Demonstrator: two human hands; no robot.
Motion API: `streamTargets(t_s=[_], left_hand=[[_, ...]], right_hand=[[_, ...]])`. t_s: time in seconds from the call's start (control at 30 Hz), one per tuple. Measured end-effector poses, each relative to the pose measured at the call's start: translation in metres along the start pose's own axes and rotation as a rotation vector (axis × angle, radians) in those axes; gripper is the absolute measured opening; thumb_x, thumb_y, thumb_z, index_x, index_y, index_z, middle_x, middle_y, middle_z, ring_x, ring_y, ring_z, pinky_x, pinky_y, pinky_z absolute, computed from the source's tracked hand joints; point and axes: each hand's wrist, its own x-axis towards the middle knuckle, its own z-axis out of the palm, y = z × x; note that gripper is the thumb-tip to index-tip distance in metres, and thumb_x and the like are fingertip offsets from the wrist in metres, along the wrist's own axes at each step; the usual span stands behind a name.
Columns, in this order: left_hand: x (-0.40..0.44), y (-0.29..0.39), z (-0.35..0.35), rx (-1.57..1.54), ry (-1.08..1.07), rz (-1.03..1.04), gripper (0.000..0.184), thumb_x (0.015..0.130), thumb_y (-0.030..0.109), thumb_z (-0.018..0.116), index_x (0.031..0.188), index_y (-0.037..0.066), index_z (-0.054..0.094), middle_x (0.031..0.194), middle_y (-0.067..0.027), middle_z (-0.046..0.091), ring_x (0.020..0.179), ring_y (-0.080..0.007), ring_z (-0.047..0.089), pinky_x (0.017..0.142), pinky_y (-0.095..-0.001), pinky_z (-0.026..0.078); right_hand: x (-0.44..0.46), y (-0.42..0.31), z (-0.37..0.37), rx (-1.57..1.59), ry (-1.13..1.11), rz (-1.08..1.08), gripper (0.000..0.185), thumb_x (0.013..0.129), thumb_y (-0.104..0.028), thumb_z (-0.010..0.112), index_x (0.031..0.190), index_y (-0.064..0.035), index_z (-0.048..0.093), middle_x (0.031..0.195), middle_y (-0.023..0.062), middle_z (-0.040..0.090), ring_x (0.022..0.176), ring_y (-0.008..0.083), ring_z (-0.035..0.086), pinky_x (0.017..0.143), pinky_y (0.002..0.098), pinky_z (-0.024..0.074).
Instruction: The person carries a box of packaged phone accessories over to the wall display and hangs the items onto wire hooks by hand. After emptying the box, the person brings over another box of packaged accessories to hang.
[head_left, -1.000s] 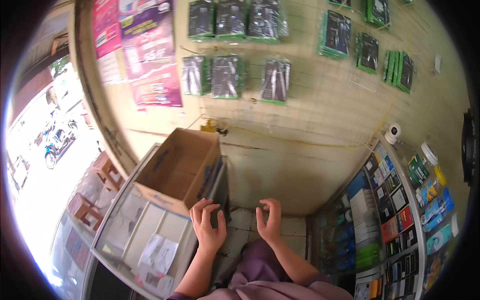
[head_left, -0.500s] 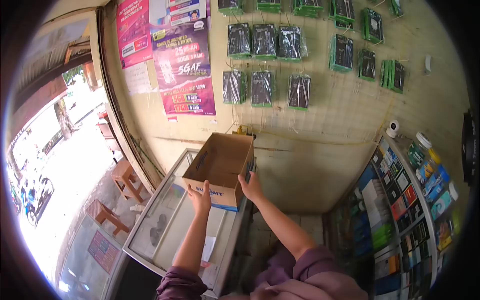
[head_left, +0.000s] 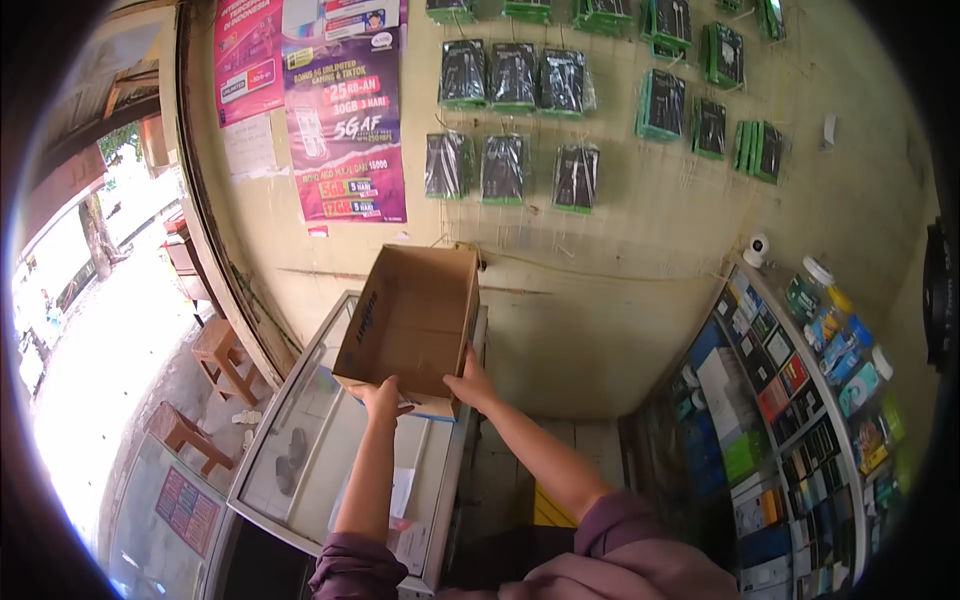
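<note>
An open-topped cardboard box (head_left: 415,315) with dark lettering inside is held above the glass counter. Its opening tilts toward me, and the inside looks bare. My left hand (head_left: 382,398) grips the near side, thumb at the rim. At the right near corner, my right hand (head_left: 473,384) has its thumb over the edge and its other fingers mostly hidden along the side. Whether the box's far end touches the counter I cannot tell.
Below the box, the glass display counter (head_left: 318,440) bears a paper (head_left: 398,495). A stocked display case (head_left: 800,410) stands on the right, with jars and a white camera (head_left: 757,250) on top. Packaged accessories (head_left: 513,78) hang on the wall. Wooden stools (head_left: 220,350) stand at the left doorway.
The box has tipped toward me, showing more of its inside and less of its printed front. Both hands keep hold of it. The whole view has shifted slightly.
</note>
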Motion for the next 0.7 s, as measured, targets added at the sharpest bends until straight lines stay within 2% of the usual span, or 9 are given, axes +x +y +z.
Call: streamTargets(t_s=[0.03,0.1,0.13,0.17,0.23,0.33,0.47,0.53,0.7], left_hand=[[-0.015,0.000,-0.006,0.023,-0.029,0.053,0.120,0.079,0.012,0.069,0.149,0.017,-0.028,0.147,-0.0255,0.027,0.120,-0.0427,0.051,0.068,-0.0507,0.063],[-0.051,0.001,-0.017,0.021,-0.005,0.080,0.120,0.078,0.012,0.069,0.148,0.017,-0.028,0.146,-0.0254,0.028,0.118,-0.0417,0.053,0.069,-0.0497,0.064],[-0.071,0.001,-0.021,-0.003,0.018,0.116,0.121,0.078,0.011,0.070,0.148,0.017,-0.028,0.145,-0.0252,0.029,0.117,-0.0408,0.054,0.069,-0.0486,0.064],[-0.094,0.003,-0.026,-0.030,0.017,0.088,0.107,0.078,0.010,0.067,0.153,0.010,-0.009,0.140,-0.0243,0.033,0.116,-0.0395,0.055,0.068,-0.0467,0.064],[-0.121,-0.014,-0.041,-0.038,-0.058,0.076,0.095,0.078,0.008,0.065,0.151,0.005,0.004,0.138,-0.0233,0.036,0.114,-0.0386,0.056,0.068,-0.0464,0.064],[-0.179,-0.037,-0.050,-0.045,-0.117,0.065,0.065,0.078,0.004,0.057,0.138,-0.005,0.035,0.131,-0.0207,0.043,0.107,-0.0356,0.061,0.069,-0.0448,0.064],[-0.254,-0.050,-0.052,0.020,-0.239,0.112,0.073,0.076,-0.001,0.055,0.142,0.003,0.024,0.124,-0.0198,0.048,0.100,-0.0322,0.063,0.070,-0.0440,0.063],[-0.277,-0.069,-0.054,0.069,-0.413,0.061,0.093,0.073,0.002,0.056,0.148,0.022,0.003,0.121,-0.0164,0.048,0.092,-0.0288,0.064,0.069,-0.0471,0.062],[-0.326,-0.117,-0.036,0.070,-0.652,-0.014,0.093,0.070,-0.005,0.053,0.145,0.029,0.008,0.123,-0.0168,0.048,0.095,-0.0324,0.065,0.062,-0.0448,0.063]], right_hand=[[-0.007,-0.012,-0.012,0.004,0.002,0.016,0.092,0.081,-0.015,0.062,0.157,-0.0111,0.010,0.126,0.0217,0.060,0.076,0.0271,0.069,0.066,0.0364,0.0553],[-0.026,-0.061,-0.050,0.301,-0.260,0.441,0.097,0.078,-0.014,0.063,0.156,-0.0045,0.005,0.135,0.0299,0.053,0.121,0.0413,0.057,0.101,0.0417,0.0453],[-0.041,-0.070,-0.062,0.301,-0.255,0.460,0.097,0.078,-0.014,0.063,0.156,-0.0045,0.005,0.135,0.0299,0.053,0.121,0.0413,0.057,0.101,0.0417,0.0453],[-0.055,-0.078,-0.074,0.296,-0.286,0.444,0.098,0.079,-0.013,0.063,0.156,-0.0041,0.004,0.138,0.0294,0.049,0.122,0.0401,0.056,0.102,0.0409,0.0452],[-0.087,-0.086,-0.095,0.289,-0.304,0.442,0.099,0.079,-0.012,0.063,0.156,-0.0037,0.002,0.141,0.0290,0.046,0.124,0.0388,0.055,0.102,0.0402,0.0450],[-0.149,-0.105,-0.130,0.219,-0.214,0.179,0.097,0.083,-0.003,0.060,0.157,-0.0092,-0.001,0.150,0.0236,0.036,0.127,0.0289,0.053,0.086,0.0333,0.0553],[-0.217,-0.124,-0.201,0.397,-0.128,0.480,0.104,0.080,-0.008,0.065,0.155,-0.0020,-0.007,0.151,0.0246,0.035,0.137,0.0322,0.042,0.104,0.0378,0.0438],[-0.247,-0.140,-0.243,0.411,-0.020,0.616,0.103,0.082,-0.008,0.063,0.155,-0.0026,-0.009,0.155,0.0242,0.027,0.141,0.0325,0.036,0.106,0.0385,0.0425],[-0.347,-0.098,-0.306,0.349,0.353,0.486,0.102,0.084,-0.009,0.062,0.155,-0.0028,-0.012,0.158,0.0252,0.020,0.140,0.0343,0.037,0.105,0.0382,0.0427]])
